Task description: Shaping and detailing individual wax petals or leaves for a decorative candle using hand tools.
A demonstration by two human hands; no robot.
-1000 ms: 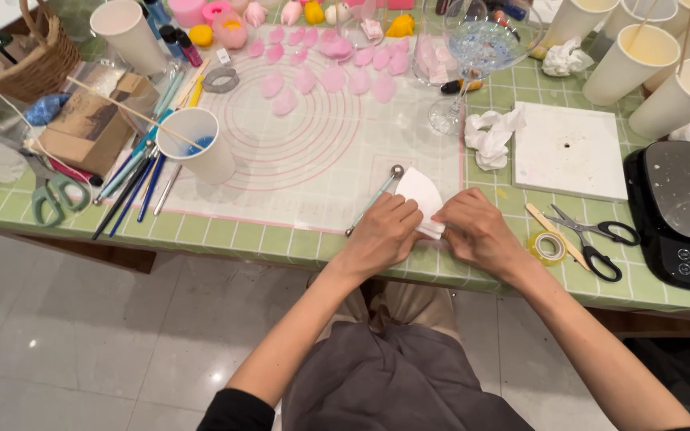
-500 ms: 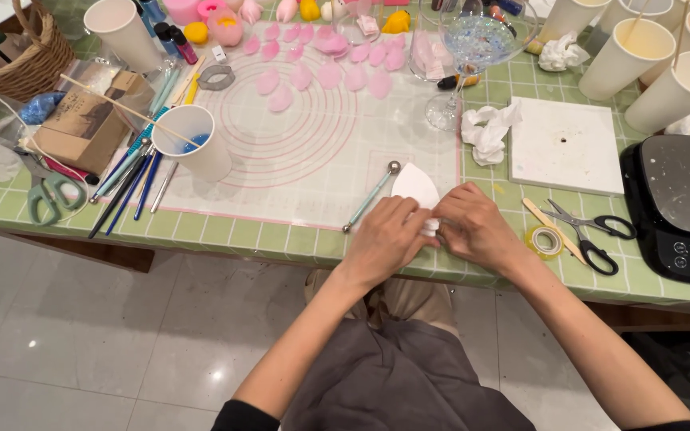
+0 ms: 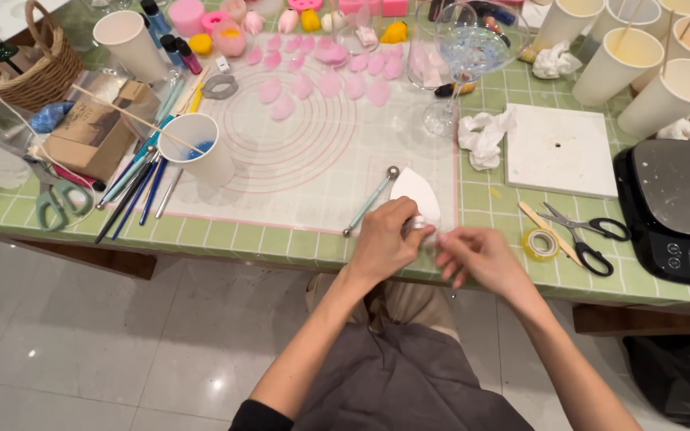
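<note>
My left hand (image 3: 383,242) rests at the table's front edge, fingers curled around a small shiny clear roll (image 3: 414,225). Just beyond its fingertips a white petal-shaped piece (image 3: 414,191) lies on the translucent mat (image 3: 313,172). My right hand (image 3: 482,257) is right beside it, thumb and forefinger pinched together close to the roll; what they pinch is too small to tell. A thin ball-ended tool (image 3: 370,201) lies slanted on the mat, left of my left hand.
Scissors (image 3: 580,231), a yellow tape roll (image 3: 541,244) and a black scale (image 3: 680,211) sit to the right. A white slab (image 3: 561,150), paper cups (image 3: 193,148), a stemmed glass (image 3: 473,56), pink petals (image 3: 329,80), pens and a basket (image 3: 17,60) crowd the green tiled table (image 3: 241,243).
My hands have drawn slightly apart, the right one shifting right. The white piece now lies on the mat beyond my left fingers instead of between both hands.
</note>
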